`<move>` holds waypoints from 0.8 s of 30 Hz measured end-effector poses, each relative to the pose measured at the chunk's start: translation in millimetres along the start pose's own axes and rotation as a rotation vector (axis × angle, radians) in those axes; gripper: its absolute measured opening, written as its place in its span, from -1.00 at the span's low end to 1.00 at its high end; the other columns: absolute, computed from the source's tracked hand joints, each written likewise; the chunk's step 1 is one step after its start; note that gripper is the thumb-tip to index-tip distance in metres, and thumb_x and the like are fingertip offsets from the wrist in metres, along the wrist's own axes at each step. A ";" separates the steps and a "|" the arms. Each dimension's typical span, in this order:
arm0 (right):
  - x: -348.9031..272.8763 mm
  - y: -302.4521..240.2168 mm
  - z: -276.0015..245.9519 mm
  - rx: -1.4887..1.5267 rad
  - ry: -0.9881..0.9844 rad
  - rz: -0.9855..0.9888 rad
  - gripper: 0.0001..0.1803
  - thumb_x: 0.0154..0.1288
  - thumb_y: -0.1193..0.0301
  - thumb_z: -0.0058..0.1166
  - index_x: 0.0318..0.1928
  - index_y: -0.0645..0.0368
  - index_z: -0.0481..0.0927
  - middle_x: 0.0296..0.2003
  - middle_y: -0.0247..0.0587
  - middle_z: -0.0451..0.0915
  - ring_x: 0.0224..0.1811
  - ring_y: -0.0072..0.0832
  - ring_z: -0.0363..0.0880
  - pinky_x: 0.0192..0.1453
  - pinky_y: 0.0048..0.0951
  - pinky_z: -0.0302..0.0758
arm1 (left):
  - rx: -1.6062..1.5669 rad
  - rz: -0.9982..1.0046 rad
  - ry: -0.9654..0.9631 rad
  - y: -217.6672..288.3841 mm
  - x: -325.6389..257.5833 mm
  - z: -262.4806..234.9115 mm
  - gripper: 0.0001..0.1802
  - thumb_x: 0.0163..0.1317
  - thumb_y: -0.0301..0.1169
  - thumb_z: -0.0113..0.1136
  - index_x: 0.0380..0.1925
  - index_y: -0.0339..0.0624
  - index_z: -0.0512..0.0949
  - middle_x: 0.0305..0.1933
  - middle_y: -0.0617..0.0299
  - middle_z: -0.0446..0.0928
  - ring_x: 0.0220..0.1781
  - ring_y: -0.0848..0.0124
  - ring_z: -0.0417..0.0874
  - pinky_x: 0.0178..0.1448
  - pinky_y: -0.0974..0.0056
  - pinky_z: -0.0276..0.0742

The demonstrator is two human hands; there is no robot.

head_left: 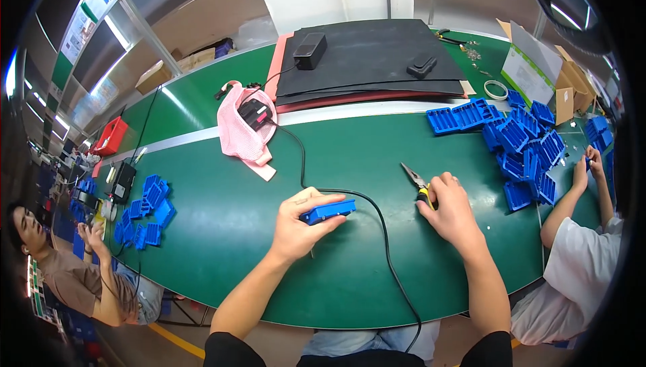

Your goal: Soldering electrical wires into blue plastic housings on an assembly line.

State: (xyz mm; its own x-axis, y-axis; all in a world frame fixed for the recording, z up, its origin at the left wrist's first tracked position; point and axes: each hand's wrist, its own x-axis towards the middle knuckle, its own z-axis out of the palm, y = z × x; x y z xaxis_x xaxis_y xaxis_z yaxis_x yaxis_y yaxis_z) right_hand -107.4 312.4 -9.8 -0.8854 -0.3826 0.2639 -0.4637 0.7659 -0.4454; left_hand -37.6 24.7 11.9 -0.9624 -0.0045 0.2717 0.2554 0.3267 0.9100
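A blue tray (330, 211) juts from the left grip (293, 226) — rightward (tabletop (336, 283) beneath).

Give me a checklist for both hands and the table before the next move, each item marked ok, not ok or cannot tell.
1. Blue part secured in the left hand: ok, pinched at its sides.
2. Pliers in the right hand: ok, held at the rear.
3. Pliers raised off the green table: cannot tell.
4. Black cable out from between the hands: not ok, it runs there.
5. Pile of blue trays apart from the right hand: ok.
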 end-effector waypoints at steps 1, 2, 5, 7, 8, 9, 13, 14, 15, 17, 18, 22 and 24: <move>-0.1 -2.1 -1.0 0.005 -0.002 -0.004 -0.71 0.08 0.43 0.28 -0.38 0.21 0.36 -0.34 -0.03 0.44 -0.26 -0.06 0.45 -0.19 -0.17 0.44 | -0.023 0.048 0.009 -0.7 0.5 -0.1 -0.64 -0.02 -0.53 0.46 -0.14 -0.23 0.70 -0.36 0.28 0.57 -0.29 0.49 0.56 -0.16 0.42 0.47; -1.6 -3.4 -3.3 0.179 0.039 0.093 -0.72 0.09 0.45 0.26 -0.38 0.21 0.35 -0.40 -0.06 0.44 -0.32 -0.10 0.46 -0.24 -0.21 0.44 | -0.022 0.046 0.013 -1.3 0.8 1.0 -0.64 -0.02 -0.53 0.46 -0.14 -0.23 0.70 -0.36 0.28 0.57 -0.29 0.49 0.56 -0.16 0.42 0.47; -1.2 -3.8 -6.4 0.600 0.058 0.277 -0.74 0.12 0.48 0.24 -0.39 0.19 0.35 -0.46 -0.16 0.48 -0.40 -0.29 0.48 -0.32 -0.34 0.43 | -0.160 -0.101 0.064 1.0 0.8 2.0 -0.68 0.07 -0.50 0.41 -0.13 -0.30 0.68 -0.25 0.24 0.64 -0.20 0.47 0.63 -0.05 0.39 0.56; -1.1 -3.1 -9.8 1.096 0.016 0.451 -0.75 0.17 0.50 0.24 -0.40 0.14 0.35 -0.48 -0.29 0.54 -0.44 -0.59 0.50 -0.37 -0.52 0.42 | -0.272 -0.277 0.047 2.3 -1.3 -1.1 -0.68 0.13 -0.48 0.38 -0.11 -0.39 0.65 -0.11 0.18 0.65 -0.11 0.46 0.65 0.00 0.37 0.59; -0.7 -6.7 -15.2 1.181 -0.064 0.492 -0.77 0.18 0.51 0.25 -0.40 0.14 0.39 -0.42 -0.31 0.58 -0.43 -0.66 0.50 -0.35 -0.61 0.42 | -0.271 -0.276 0.047 0.5 -1.6 -1.6 -0.68 0.13 -0.48 0.38 -0.11 -0.39 0.65 -0.11 0.18 0.65 -0.11 0.46 0.65 0.00 0.37 0.59; -1.5 -10.9 -15.8 1.211 -0.082 0.461 -0.77 0.17 0.53 0.26 -0.40 0.15 0.40 -0.40 -0.28 0.60 -0.42 -0.65 0.51 -0.34 -0.60 0.43 | -0.342 -0.275 0.061 -2.0 -1.5 -2.1 -0.68 0.12 -0.48 0.38 -0.11 -0.39 0.65 -0.12 0.20 0.64 -0.14 0.46 0.64 -0.02 0.37 0.59; -11.7 -22.5 -5.5 1.419 -0.203 0.469 -0.88 0.19 0.52 0.21 -0.29 0.32 0.60 -0.36 -0.24 0.63 -0.42 -0.61 0.52 -0.29 -0.56 0.44 | -0.469 -0.239 0.031 0.6 1.5 -1.6 -0.69 0.10 -0.51 0.38 -0.12 -0.36 0.65 -0.13 0.22 0.59 -0.19 0.48 0.61 -0.05 0.38 0.58; -13.3 -30.1 -3.7 1.508 -0.213 0.465 -0.83 0.22 0.49 0.17 -0.22 0.35 0.65 -0.37 -0.26 0.63 -0.40 -0.63 0.52 -0.28 -0.58 0.43 | -0.469 -0.237 0.032 1.2 1.4 -2.9 -0.69 0.10 -0.51 0.38 -0.12 -0.36 0.65 -0.13 0.22 0.59 -0.19 0.48 0.61 -0.05 0.38 0.58; -15.6 -30.1 -2.1 1.481 -0.304 0.436 -0.84 0.24 0.48 0.16 -0.23 0.34 0.65 -0.37 -0.27 0.63 -0.39 -0.65 0.52 -0.27 -0.59 0.42 | -0.304 -0.146 0.020 1.7 1.1 -5.1 -0.69 0.09 -0.54 0.36 -0.12 -0.34 0.65 -0.13 0.21 0.57 -0.19 0.49 0.60 -0.06 0.38 0.57; -20.8 -39.7 6.0 1.341 -0.370 0.355 -0.82 0.29 0.45 0.12 -0.19 0.29 0.66 -0.37 -0.33 0.63 -0.35 -0.71 0.50 -0.26 -0.64 0.39 | -0.138 -0.054 0.012 6.1 0.1 -5.9 -0.69 0.08 -0.57 0.35 -0.11 -0.33 0.66 -0.12 0.20 0.56 -0.19 0.49 0.58 -0.07 0.38 0.56; -23.3 -43.4 7.6 1.284 -0.433 0.334 -0.80 0.31 0.43 0.11 -0.14 0.30 0.65 -0.35 -0.36 0.64 -0.34 -0.71 0.52 -0.24 -0.65 0.40 | -0.074 -0.028 0.074 13.7 -1.6 -3.2 -0.68 0.07 -0.59 0.34 -0.11 -0.32 0.66 -0.12 0.19 0.56 -0.19 0.49 0.59 -0.08 0.39 0.55; -31.3 -63.2 16.0 1.307 -0.495 0.218 -0.80 0.32 0.51 0.10 -0.10 0.34 0.63 -0.14 -0.23 0.64 -0.13 -0.59 0.58 0.04 -0.54 0.49 | 0.148 0.180 0.210 12.5 -1.5 1.0 -0.66 0.02 -0.64 0.31 -0.12 -0.31 0.65 -0.16 0.14 0.59 -0.22 0.42 0.62 -0.14 0.38 0.54; -37.1 -70.1 23.9 1.279 -0.474 0.190 -0.81 0.31 0.49 0.11 -0.13 0.33 0.65 -0.18 -0.26 0.64 -0.15 -0.60 0.58 0.00 -0.56 0.48 | 0.246 0.276 0.217 13.1 -3.1 0.7 -0.65 -0.01 -0.66 0.31 -0.14 -0.30 0.66 -0.16 0.09 0.60 -0.21 0.37 0.64 -0.15 0.37 0.54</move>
State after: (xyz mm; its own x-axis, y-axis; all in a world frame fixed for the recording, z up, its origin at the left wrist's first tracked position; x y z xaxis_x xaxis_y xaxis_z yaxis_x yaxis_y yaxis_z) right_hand -42.8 260.5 -8.9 -0.7443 -0.6620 -0.0884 0.1874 -0.0800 -0.9790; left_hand -31.4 29.7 22.8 -0.8127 -0.0757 0.5778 0.4450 0.5595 0.6993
